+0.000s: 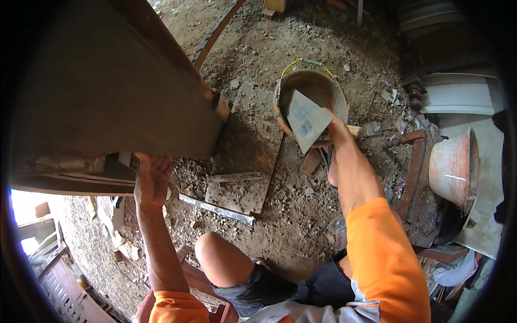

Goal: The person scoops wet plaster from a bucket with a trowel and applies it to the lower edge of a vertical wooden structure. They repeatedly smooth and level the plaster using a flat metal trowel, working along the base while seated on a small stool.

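Observation:
My right hand (pixel 338 132) grips the handle of a flat steel trowel (pixel 306 119), whose blade hangs over the rim of a mortar-stained orange bucket (pixel 340 98) with a yellow wire handle. My left hand (pixel 152 177) is raised, its fingers pressed against the underside edge of a grey plastered beam (pixel 107 91) at upper left. Orange sleeves cover both upper arms. My bare knee (pixel 218 258) shows at the bottom middle.
Rubble and dirt cover the ground. A cement-crusted board (pixel 245 156) and a metal strip (pixel 215 208) lie below the bucket. An overturned orange tub (pixel 455 167) rests on wooden furniture at right. White moulded pieces (pixel 458 97) sit at upper right.

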{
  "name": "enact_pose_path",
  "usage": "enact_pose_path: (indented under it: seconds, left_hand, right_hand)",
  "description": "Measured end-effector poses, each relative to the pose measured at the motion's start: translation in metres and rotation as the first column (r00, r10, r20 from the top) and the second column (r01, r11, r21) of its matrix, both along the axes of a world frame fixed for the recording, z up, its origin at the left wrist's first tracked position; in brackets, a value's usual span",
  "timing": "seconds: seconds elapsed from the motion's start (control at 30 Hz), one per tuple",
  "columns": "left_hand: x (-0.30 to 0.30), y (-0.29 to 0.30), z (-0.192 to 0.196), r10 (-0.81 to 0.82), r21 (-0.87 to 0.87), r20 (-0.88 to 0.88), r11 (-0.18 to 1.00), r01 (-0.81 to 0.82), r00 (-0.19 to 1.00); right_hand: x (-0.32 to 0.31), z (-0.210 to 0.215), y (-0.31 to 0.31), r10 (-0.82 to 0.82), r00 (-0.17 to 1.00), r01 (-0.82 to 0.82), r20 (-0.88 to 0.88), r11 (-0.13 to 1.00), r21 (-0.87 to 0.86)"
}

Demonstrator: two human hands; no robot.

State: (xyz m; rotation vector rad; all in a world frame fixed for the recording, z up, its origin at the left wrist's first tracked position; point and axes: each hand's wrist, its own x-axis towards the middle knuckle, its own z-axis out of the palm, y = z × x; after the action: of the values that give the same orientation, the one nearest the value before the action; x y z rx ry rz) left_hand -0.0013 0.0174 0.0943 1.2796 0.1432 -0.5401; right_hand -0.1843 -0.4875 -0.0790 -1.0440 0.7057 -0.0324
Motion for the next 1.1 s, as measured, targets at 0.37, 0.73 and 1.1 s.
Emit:
enact_pose_path:
  seconds: [0.37, 0.73, 1.1]
  left_hand:
    - [0.004, 0.005, -0.001, -0.038, -0.016, -0.012, 0.999, 0.038, 0.999]
    - [-0.007, -0.004, 0.012, 0.007, 0.008, -0.017, 1.000, -0.007, 1.000]
    - [-0.005, -0.002, 0.017, -0.062, 0.040, -0.026, 0.997, 0.063, 0.998]
  right_hand:
    - [-0.049, -0.014, 0.047, -0.307, 0.930, 0.194, 0.201, 0.876, 0.441]
    - [-0.005, 0.058, 0.214, -0.044, 0.920, -0.154, 0.389, 0.873, 0.463]
    - [0.076, 0.041, 0.351, -0.051, 0.936, 0.040, 0.350, 0.998, 0.040]
